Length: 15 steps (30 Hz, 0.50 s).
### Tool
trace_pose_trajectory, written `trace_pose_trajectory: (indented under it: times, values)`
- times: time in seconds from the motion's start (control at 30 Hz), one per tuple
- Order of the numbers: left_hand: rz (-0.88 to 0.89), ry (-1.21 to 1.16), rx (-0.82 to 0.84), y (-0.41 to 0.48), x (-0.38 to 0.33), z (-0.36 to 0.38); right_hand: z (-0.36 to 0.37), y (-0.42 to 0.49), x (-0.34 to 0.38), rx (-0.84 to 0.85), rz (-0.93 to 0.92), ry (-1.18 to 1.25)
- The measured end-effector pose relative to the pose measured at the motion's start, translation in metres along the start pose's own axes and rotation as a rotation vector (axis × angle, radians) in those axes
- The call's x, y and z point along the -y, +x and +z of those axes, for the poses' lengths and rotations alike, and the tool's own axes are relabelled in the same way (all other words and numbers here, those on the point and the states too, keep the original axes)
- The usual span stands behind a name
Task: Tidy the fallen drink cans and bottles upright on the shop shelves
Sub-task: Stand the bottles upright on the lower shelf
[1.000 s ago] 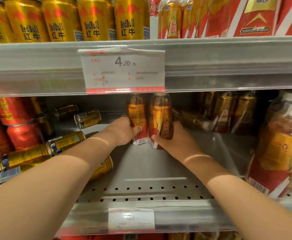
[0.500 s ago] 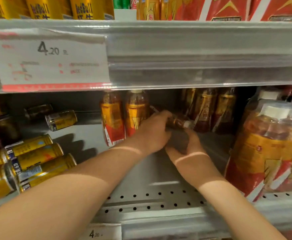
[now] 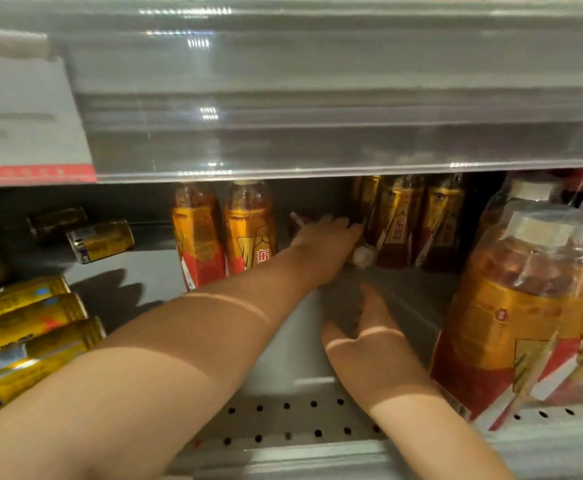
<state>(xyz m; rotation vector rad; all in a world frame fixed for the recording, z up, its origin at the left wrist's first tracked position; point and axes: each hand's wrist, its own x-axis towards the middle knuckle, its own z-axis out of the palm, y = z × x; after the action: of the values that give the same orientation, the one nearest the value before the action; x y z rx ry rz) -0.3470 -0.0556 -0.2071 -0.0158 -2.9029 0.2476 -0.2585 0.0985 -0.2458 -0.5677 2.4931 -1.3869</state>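
**Right hand backs off, left hand alone on the fallen bottle**

A moment ago both hands met on the fallen bottle (image 3: 302, 218). Now the right hand (image 3: 364, 330) has drawn back toward 6 o'clock and lies flat on the shelf (image 3: 283, 368), holding nothing. The left hand (image 3: 328, 242) stays draped over the bottle, but I can't tell if its fingers are closed round it. The bottle still lies on its side deep on the shelf, white cap (image 3: 362, 257) toward 4 o'clock, with two standing bottles (image 3: 250, 233) at its 9 o'clock. It probably gets raised one-handed, and the fallen cans (image 3: 33, 327) at 8 o'clock still wait.
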Motion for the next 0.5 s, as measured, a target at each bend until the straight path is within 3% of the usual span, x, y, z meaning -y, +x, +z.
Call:
trace_pose_trajectory:
  times: [0.1,0.23,0.37,0.5]
  values:
    - [0.026,-0.208,-0.092,-0.027,-0.007,-0.018,0.0,-0.009,0.005,0.026,-0.051,-0.074]
    - [-0.134,-0.614,-0.233,-0.063,-0.02,-0.059,-0.007,-0.02,0.008,0.046,-0.088,-0.18]
    - [-0.401,-0.856,-0.112,-0.088,-0.025,-0.086,-0.022,-0.025,0.011,-0.005,-0.027,-0.191]
    - [-0.381,-0.86,-0.031,-0.1,-0.025,-0.096,-0.027,-0.031,0.01,-0.047,-0.018,-0.156]
